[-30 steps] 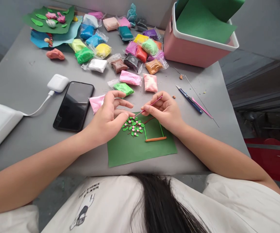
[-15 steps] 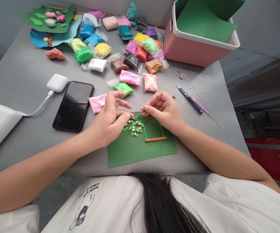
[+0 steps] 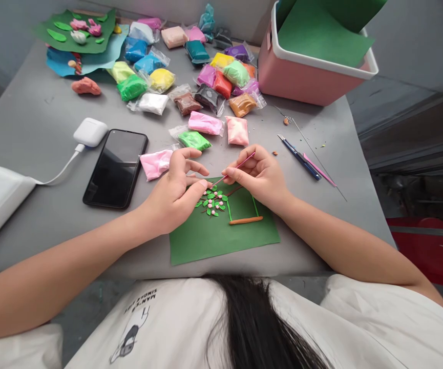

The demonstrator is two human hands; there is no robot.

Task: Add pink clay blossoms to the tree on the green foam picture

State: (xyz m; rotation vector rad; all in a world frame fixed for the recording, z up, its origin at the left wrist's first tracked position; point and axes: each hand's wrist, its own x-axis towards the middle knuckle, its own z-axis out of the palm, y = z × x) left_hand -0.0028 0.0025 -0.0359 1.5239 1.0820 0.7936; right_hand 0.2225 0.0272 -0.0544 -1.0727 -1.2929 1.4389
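Observation:
A green sheet (image 3: 221,243) lies near the table's front edge, bearing clay leaves and small pink balls on brown stems (image 3: 215,201). Beside them is a clay outline with green sides and an orange-brown bottom bar (image 3: 246,220). My right hand (image 3: 257,174) pinches a thin pink clay tool (image 3: 239,166), its tip pointing down-left to the top of the leaves. At that same spot, my left hand (image 3: 181,192) brings thumb and a fingertip together, the other fingers loosely bent. Whatever sits in this pinch is too small to make out.
Several bagged clay packs (image 3: 205,123) spread across the back. To the left are a phone (image 3: 115,168), a white earphone case (image 3: 90,131) and a power bank (image 3: 2,200). A craft knife (image 3: 299,157) lies right, below a pink bin (image 3: 306,82).
My left hand has shifted very slightly at the top of the leaves. My right hand keeps the pink tool in nearly the same place.

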